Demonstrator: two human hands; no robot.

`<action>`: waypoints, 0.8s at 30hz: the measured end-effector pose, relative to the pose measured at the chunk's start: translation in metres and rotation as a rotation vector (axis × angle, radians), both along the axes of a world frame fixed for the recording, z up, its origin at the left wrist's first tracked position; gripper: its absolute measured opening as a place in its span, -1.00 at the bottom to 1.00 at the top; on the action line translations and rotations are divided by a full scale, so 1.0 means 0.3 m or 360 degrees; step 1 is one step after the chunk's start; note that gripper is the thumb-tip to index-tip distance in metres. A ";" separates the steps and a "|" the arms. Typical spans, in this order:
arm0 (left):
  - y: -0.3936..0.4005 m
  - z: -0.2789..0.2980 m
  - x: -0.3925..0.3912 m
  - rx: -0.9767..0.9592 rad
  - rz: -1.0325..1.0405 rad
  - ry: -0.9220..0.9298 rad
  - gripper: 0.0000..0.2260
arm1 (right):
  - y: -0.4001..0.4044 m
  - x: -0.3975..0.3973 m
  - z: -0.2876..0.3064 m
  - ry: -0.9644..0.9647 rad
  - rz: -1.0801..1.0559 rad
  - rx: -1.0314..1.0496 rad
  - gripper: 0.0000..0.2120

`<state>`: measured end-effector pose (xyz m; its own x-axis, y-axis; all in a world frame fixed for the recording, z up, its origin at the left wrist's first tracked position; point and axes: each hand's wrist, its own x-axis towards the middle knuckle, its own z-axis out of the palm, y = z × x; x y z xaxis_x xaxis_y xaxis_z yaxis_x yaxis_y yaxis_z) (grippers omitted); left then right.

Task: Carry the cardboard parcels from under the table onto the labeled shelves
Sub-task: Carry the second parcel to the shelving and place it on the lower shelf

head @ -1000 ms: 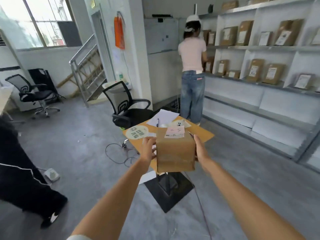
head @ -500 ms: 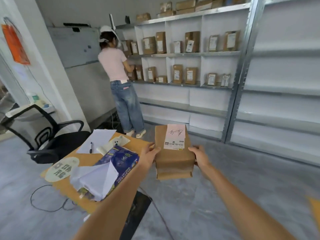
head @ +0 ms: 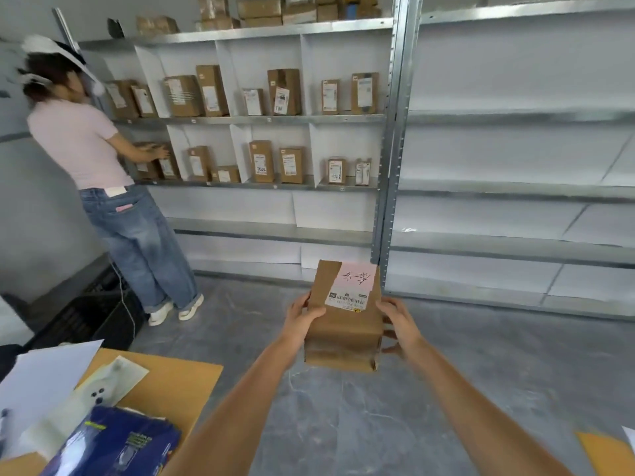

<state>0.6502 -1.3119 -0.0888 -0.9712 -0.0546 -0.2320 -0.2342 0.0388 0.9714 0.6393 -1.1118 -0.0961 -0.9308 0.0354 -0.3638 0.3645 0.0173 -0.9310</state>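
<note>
I hold a brown cardboard parcel (head: 343, 334) out in front of me at waist height, with a pink note and a white barcode label on its top face. My left hand (head: 302, 316) grips its left side and my right hand (head: 398, 326) grips its right side. Straight ahead stands a metal shelf unit (head: 268, 120) with white dividers, its two middle levels holding several labelled parcels. To its right the other shelf unit (head: 515, 194) holds no parcels.
A person in a pink shirt and jeans (head: 103, 187) stands at the left end of the shelves, hands on a parcel there. A wooden table (head: 171, 383) with papers and a blue packet lies at my lower left. A black crate (head: 89, 317) sits on the floor.
My view has swung right and I have come nearer the shelves. The table has slid to the lower left. The parcel stays held between both hands.
</note>
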 end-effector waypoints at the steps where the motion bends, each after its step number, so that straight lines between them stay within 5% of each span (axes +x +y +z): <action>1: -0.002 -0.017 -0.071 0.0012 -0.0054 0.0007 -0.40 | 0.008 -0.039 0.008 -0.0002 -0.0038 0.0012 -0.59; 6: 0.058 0.055 -0.256 0.0177 -0.0213 0.0002 -0.53 | 0.096 -0.211 0.002 -0.0061 -0.0226 0.0124 -0.42; 13: 0.142 0.036 -0.481 0.0143 -0.0396 0.0024 -0.59 | 0.217 -0.378 -0.016 -0.0130 -0.0260 -0.0039 -0.46; 24: 0.409 -0.005 -0.952 -0.0172 -0.0218 0.0167 -0.73 | 0.507 -0.856 -0.053 -0.0043 -0.0336 -0.0055 -0.45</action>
